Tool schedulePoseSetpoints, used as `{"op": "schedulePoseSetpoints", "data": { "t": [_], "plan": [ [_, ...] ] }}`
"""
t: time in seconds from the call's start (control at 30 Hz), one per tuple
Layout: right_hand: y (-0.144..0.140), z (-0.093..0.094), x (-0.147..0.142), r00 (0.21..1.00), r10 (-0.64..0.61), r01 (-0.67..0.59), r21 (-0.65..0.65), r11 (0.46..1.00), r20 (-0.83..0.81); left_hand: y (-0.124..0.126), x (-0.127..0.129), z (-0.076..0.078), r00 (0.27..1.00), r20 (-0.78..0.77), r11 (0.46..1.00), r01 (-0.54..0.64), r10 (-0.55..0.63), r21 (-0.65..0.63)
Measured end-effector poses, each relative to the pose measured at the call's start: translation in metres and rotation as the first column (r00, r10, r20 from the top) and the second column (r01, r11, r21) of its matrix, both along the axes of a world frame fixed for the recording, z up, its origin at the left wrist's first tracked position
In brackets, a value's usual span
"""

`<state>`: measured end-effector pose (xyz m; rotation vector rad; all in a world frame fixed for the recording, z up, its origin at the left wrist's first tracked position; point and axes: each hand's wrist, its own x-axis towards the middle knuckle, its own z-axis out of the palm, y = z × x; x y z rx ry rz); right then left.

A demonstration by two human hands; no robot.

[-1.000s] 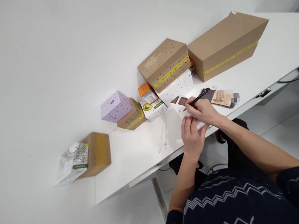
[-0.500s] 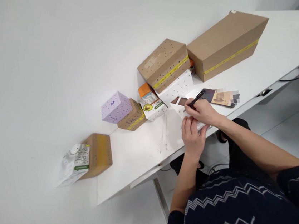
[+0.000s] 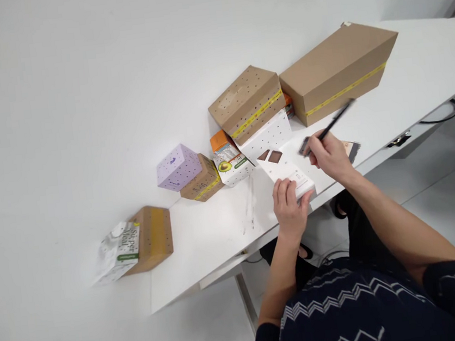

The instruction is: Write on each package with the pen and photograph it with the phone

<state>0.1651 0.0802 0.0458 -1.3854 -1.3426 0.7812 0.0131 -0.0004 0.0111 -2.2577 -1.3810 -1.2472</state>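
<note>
A small white box [image 3: 282, 167] with brown patches at its far end lies on the white table [image 3: 201, 231]. My left hand [image 3: 290, 207] grips its near end, fingers over the top and thumb at the side. To the right, my right hand [image 3: 330, 156] is closed around a black pen [image 3: 335, 120], held apart from the box. Beneath that hand a phone [image 3: 352, 151] lies on the table, mostly covered by the hand.
Behind the hands stand a dotted brown carton [image 3: 250, 102] and a long plain carton [image 3: 342, 64]. Leftward are an avocado-printed box [image 3: 235, 168], a lilac box [image 3: 178, 168] and a brown carton [image 3: 156, 236] beside a "Super Meal" package [image 3: 123, 248]. A cable [image 3: 447, 115] hangs at the table's right edge.
My right hand has lifted off the white box and moved right with the pen, now over the phone. The box's top is more exposed. My left hand stays on the box.
</note>
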Motion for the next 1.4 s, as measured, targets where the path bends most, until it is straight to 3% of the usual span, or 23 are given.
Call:
{"op": "schedulePoseSetpoints", "data": {
  "t": [0.03,0.1,0.17,0.23,0.37,0.47,0.57,0.67,0.87,1.07,1.13,1.2,1.3,1.33,1.4],
  "plan": [
    [0.003,-0.007,0.006,0.981,0.045,-0.034,-0.064,0.997,0.186,0.0,0.0,0.0,1.0,0.004,1.0,0.002,-0.002,-0.002],
    [0.006,-0.022,0.013,0.834,0.23,-0.117,-0.245,0.962,0.503,0.0,0.0,0.0,1.0,0.015,1.0,0.005,-0.004,-0.008],
    [0.006,-0.036,0.011,0.659,0.406,-0.156,-0.414,0.897,0.633,0.0,0.001,-0.001,1.0,0.021,1.0,0.004,-0.004,-0.004],
    [0.005,-0.047,0.003,0.588,0.473,-0.134,-0.497,0.857,0.657,0.001,0.001,-0.001,1.0,0.023,1.0,0.002,-0.002,0.005],
    [0.004,-0.057,-0.008,0.621,0.435,-0.085,-0.496,0.864,0.652,0.002,0.001,-0.001,1.0,0.018,1.0,0.011,-0.012,0.017],
    [0.004,-0.06,0.0,0.66,0.372,-0.083,-0.428,0.9,0.653,0.002,0.002,-0.001,1.0,0.017,1.0,0.009,-0.01,0.025],
    [0.005,-0.062,0.02,0.644,0.174,0.029,-0.251,0.968,0.745,0.002,0.002,-0.003,1.0,0.02,1.0,0.007,-0.007,0.022],
    [0.011,-0.066,0.044,0.565,0.004,0.127,-0.091,0.988,0.825,0.002,0.002,-0.004,1.0,0.021,1.0,0.015,-0.015,0.021],
    [0.028,-0.08,0.064,0.547,0.135,0.021,-0.175,0.984,0.826,0.002,0.003,-0.006,1.0,0.024,1.0,0.007,-0.007,0.024],
    [0.01,-0.077,0.059,0.564,0.086,0.087,-0.163,0.983,0.821,0.001,0.003,-0.008,0.999,0.035,1.0,0.002,-0.003,0.019],
    [-0.003,-0.074,0.064,0.631,0.05,0.125,-0.165,0.978,0.774,0.002,0.003,-0.008,1.0,0.03,1.0,0.001,-0.001,0.017],
    [-0.018,-0.07,0.072,0.762,0.0,0.158,-0.186,0.97,0.648,0.002,0.003,-0.008,1.0,0.023,0.999,0.002,-0.003,0.033],
    [-0.039,-0.055,0.082,0.98,-0.112,0.156,-0.285,0.946,0.167,0.003,0.003,-0.008,1.0,0.018,0.998,0.001,-0.002,0.063],
    [-0.045,-0.046,0.082,0.988,-0.142,0.113,-0.331,0.937,-0.063,0.003,0.004,-0.008,1.0,0.017,0.998,-0.001,-0.001,0.067],
    [-0.058,-0.024,0.078,0.853,-0.156,-0.052,-0.379,0.924,-0.498,0.002,0.004,-0.009,1.0,0.009,0.998,-0.004,0.004,0.067]
  ]
}}
